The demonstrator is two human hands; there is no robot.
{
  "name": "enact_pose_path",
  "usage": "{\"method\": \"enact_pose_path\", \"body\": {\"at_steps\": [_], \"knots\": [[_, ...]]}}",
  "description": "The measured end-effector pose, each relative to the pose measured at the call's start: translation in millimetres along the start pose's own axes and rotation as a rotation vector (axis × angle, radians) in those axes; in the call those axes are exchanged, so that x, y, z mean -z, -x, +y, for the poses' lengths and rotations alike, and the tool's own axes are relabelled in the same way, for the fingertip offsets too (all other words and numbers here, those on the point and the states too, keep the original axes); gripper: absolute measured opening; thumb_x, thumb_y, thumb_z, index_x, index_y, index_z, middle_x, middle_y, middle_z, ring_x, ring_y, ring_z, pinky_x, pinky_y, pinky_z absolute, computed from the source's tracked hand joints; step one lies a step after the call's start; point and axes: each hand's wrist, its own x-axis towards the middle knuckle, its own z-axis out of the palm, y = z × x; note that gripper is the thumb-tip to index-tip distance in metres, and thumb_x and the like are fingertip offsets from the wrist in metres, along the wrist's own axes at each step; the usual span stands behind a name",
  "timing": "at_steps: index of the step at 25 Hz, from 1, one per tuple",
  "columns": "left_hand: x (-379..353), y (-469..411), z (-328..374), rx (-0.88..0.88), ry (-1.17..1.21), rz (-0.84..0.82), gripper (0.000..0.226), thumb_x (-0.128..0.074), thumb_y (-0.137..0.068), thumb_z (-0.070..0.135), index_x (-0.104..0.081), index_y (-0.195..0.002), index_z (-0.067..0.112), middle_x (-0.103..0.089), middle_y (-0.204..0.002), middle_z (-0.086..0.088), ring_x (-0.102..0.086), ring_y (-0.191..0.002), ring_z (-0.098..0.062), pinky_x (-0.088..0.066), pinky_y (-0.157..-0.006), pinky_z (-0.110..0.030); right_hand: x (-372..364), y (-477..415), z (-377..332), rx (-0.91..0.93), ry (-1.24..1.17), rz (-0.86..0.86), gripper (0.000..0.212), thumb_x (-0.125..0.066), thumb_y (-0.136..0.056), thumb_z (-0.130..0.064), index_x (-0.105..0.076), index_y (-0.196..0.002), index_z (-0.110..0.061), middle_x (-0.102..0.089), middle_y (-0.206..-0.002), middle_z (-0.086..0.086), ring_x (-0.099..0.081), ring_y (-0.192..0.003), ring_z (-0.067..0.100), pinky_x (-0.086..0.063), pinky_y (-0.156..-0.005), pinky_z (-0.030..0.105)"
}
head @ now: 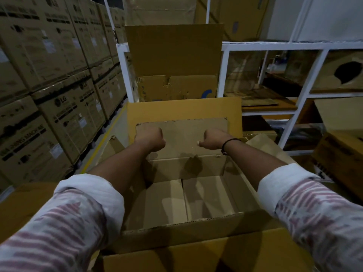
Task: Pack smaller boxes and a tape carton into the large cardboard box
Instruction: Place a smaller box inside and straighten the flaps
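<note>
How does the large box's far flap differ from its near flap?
The far flap stands up; the near flap is folded outward, toward the person. The far flap has a big torn patch; the near flap looks smooth. The left hand and right hand are at the far flap, not the near one. Both are yellowish cardboard.

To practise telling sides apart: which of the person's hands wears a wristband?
The right hand: a thin black band circles its wrist, while the left hand has a bare wrist.
</note>
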Motion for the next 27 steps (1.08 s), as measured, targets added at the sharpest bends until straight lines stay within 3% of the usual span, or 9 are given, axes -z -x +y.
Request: {"method": "enact_pose_path", "body": {"at_steps": [3,8,12,16,19,22,27], "knots": [[4.9,11.0,7.8,-0.039,-0.01,-0.032,0.025,-0.057,-0.1,0.042,-0.069,-0.097,0.02,-0.067,-0.085,0.0,-0.061,-0.075,-0.018,-0.054,-0.064,-0.031,5.9,16.0,-9.9,0.026,0.041,0.009,0.046,-0.057,-0.1,-0.05,-0.046,-0.07,-0.018,-0.049,-0.071,0.003,-0.046,-0.063,0.019,-0.037,-0.055,0.031],[28.3,24.7,22.7,-0.048,0.026,-0.012,0.023,-0.055,-0.101,0.041,-0.065,-0.105,0.021,-0.064,-0.091,-0.001,-0.061,-0.078,-0.02,-0.054,-0.063,-0.034,25.7,40.4,-16.8,0.078,0.196,0.052,0.043,-0.054,-0.1,-0.054,-0.064,-0.099,-0.012,-0.061,-0.085,0.004,-0.058,-0.078,0.021,-0.051,-0.069,0.036],[51.0,35.1,43.1,-0.062,0.035,-0.001,0.025,-0.055,-0.102,0.041,-0.063,-0.112,0.019,-0.064,-0.102,-0.004,-0.061,-0.085,-0.024,-0.052,-0.067,-0.037,39.8,60.9,-12.2,0.109,0.261,0.124,0.046,-0.054,-0.099,-0.057,-0.067,-0.101,-0.013,-0.064,-0.089,0.004,-0.061,-0.082,0.021,-0.058,-0.076,0.039],[70.8,49.1,74.2,-0.047,0.024,0.041,0.025,-0.054,-0.102,0.038,-0.062,-0.114,0.018,-0.064,-0.107,-0.005,-0.061,-0.092,-0.026,-0.054,-0.074,-0.038,55.3,84.3,7.0,0.111,0.245,0.18,0.043,-0.054,-0.098,-0.059,-0.063,-0.098,-0.016,-0.06,-0.087,0.002,-0.059,-0.08,0.021,-0.056,-0.072,0.038],[83.5,58.1,108.6,-0.021,0.061,0.058,0.025,-0.056,-0.101,0.039,-0.064,-0.113,0.019,-0.067,-0.108,-0.005,-0.062,-0.093,-0.026,-0.059,-0.084,-0.044,66.2,109.1,35.7,0.097,0.214,0.248,0.043,-0.054,-0.097,-0.059,-0.062,-0.097,-0.017,-0.061,-0.088,0.003,-0.057,-0.077,0.019,-0.056,-0.071,0.037],[93.3,71.1,154.4,-0.02,0.114,0.079,0.026,-0.058,-0.1,0.041,-0.065,-0.111,0.019,-0.067,-0.105,-0.004,-0.063,-0.094,-0.026,-0.059,-0.086,-0.045,72.8,138.0,77.3,0.07,0.142,0.314,0.047,-0.056,-0.096,-0.059,-0.064,-0.11,-0.015,-0.066,-0.101,0.005,-0.062,-0.089,0.024,-0.058,-0.076,0.039],[93.0,94.9,249.0,-0.071,0.272,0.06,0.025,-0.059,-0.1,0.04,-0.067,-0.104,0.017,-0.068,-0.101,-0.003,-0.062,-0.091,-0.024,-0.056,-0.077,-0.04,69.6,205.1,166.8,0.034,0.017,0.443,0.049,-0.058,-0.096,-0.056,-0.062,-0.123,-0.016,-0.065,-0.115,0.006,-0.062,-0.1,0.025,-0.056,-0.08,0.04]]}}
